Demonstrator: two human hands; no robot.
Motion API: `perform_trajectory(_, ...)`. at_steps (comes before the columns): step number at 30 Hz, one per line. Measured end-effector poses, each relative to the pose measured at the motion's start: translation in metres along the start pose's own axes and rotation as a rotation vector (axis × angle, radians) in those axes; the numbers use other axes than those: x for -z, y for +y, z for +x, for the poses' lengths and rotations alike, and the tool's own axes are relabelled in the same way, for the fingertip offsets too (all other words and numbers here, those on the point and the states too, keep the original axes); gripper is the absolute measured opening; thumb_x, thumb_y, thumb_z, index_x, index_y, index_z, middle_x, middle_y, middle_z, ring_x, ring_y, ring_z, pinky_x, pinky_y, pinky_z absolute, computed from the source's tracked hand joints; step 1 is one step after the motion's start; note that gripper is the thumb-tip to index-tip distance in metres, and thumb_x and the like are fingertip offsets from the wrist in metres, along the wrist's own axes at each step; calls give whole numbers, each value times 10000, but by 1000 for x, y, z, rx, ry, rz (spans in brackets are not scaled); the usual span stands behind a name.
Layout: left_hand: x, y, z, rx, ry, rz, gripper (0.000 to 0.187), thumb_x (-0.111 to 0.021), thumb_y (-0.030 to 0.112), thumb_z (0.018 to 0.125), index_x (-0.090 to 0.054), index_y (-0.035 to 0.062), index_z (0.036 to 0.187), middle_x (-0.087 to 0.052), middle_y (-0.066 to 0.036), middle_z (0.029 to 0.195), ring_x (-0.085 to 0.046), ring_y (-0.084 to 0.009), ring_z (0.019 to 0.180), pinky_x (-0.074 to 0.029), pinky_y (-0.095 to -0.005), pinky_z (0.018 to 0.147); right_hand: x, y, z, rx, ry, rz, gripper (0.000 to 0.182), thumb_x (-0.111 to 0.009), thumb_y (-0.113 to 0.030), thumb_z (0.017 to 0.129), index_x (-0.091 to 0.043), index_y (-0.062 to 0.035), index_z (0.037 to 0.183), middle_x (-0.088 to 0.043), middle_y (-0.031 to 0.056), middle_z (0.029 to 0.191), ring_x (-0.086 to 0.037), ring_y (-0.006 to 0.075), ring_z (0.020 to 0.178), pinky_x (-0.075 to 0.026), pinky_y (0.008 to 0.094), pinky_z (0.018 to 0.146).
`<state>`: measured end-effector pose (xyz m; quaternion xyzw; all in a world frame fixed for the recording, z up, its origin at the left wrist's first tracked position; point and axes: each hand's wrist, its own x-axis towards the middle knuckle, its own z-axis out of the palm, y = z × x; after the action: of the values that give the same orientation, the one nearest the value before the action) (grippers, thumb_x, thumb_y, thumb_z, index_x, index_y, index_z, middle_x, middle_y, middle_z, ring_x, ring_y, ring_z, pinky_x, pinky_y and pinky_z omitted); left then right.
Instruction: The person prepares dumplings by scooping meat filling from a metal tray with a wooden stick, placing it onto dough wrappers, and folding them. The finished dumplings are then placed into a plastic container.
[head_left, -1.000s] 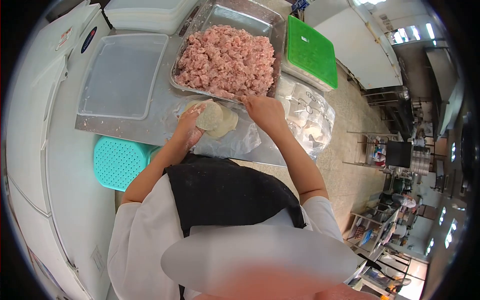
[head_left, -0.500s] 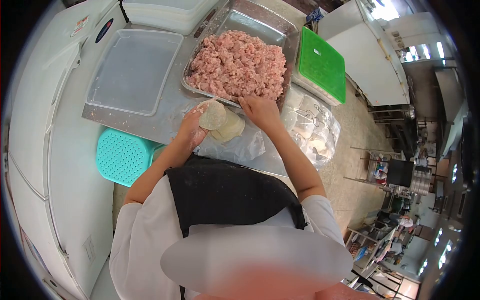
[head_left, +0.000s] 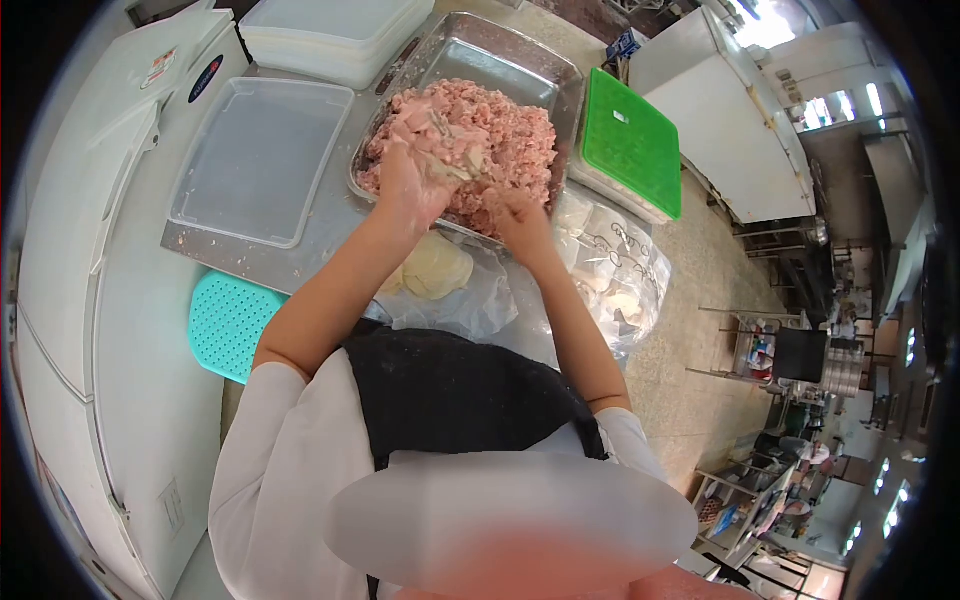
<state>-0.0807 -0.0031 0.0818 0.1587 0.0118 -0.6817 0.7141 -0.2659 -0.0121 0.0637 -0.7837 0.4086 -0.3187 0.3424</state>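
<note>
A steel tray [head_left: 545, 62] on the table holds a heap of raw ground meat [head_left: 515, 130]. Over the meat's near left part is my left hand [head_left: 408, 185], holding a thin pale dough wrapper [head_left: 455, 168] that looks smeared by motion. My right hand [head_left: 524, 222] is at the tray's near edge beside the meat, its fingers curled together; what they pinch, if anything, is hidden. Nearer my body, a stack of round pale dough wrappers [head_left: 440, 266] lies on a clear plastic bag [head_left: 480, 305].
A clear plastic lid [head_left: 262, 160] lies to the left, with white containers [head_left: 335, 45] behind it. On the right stand a green-lidded box [head_left: 635, 140] and bagged packs [head_left: 615, 260]. A turquoise perforated basket [head_left: 232, 325] sits below the table's left edge, beside a white freezer [head_left: 150, 400].
My left hand has carried the wrapper from above the stack forward over the meat. My right hand stays by the tray's near edge, its fingers now curled. The view has shifted slightly.
</note>
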Motion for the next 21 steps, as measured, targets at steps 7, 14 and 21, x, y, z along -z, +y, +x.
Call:
perform_trajectory(7, 31, -9, 37, -206, 174, 137, 514, -233, 408, 1011, -462, 24, 1265, -544, -178, 1226, -538, -354, 1143, -454, -513, 954, 76, -46, -11, -149, -264, -650, 245, -566, -185, 911, -650, -9, 1058, -641, 176, 970, -615, 367, 883, -497, 425, 764)
perform_trajectory(14, -15, -20, 11, -118, 160, 96, 500, -244, 378, 989, -527, 29, 1208, -561, -159, 1207, -549, -313, 1116, -471, -504, 904, 81, -14, -4, 125, -197, -571, 212, -567, -163, 890, -646, -57, 1056, -617, 147, 898, -613, 345, 820, -501, 436, 725)
perform_trajectory(21, 14, -23, 34, -164, 116, 235, 483, -350, 345, 962, -466, 11, 1291, -564, -160, 1216, -551, -342, 1116, -424, -534, 979, 85, -13, 2, 233, -177, -551, 242, -526, -218, 940, -617, -15, 1035, -618, 136, 860, -620, 331, 808, -500, 432, 685)
